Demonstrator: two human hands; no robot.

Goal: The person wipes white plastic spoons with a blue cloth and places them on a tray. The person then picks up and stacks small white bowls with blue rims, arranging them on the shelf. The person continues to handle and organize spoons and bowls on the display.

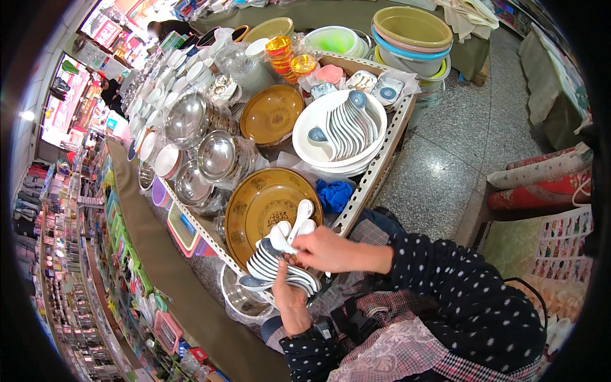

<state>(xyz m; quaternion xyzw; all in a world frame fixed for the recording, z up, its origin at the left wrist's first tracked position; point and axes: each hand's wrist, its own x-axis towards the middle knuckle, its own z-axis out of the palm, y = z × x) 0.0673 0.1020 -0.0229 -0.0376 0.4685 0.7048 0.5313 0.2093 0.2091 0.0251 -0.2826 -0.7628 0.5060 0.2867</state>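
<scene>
My left hand grips a nested stack of ceramic spoons with blue patterned bowls, over the near corner of the display stand. My right hand pinches a white spoon just above that stack; its fingertips are partly hidden. Several loose white spoons lie beside it in a large amber-brown plate. Farther back, a white bowl holds another row of blue-and-white spoons. A crumpled blue cloth or bag sits between plate and bowl.
Steel bowls in plastic wrap stand left of the plates. A second brown plate, orange cups and small patterned dishes are behind. The stand's perforated metal edge runs along the right. Stacked buckets stand beyond; rolled material lies at right.
</scene>
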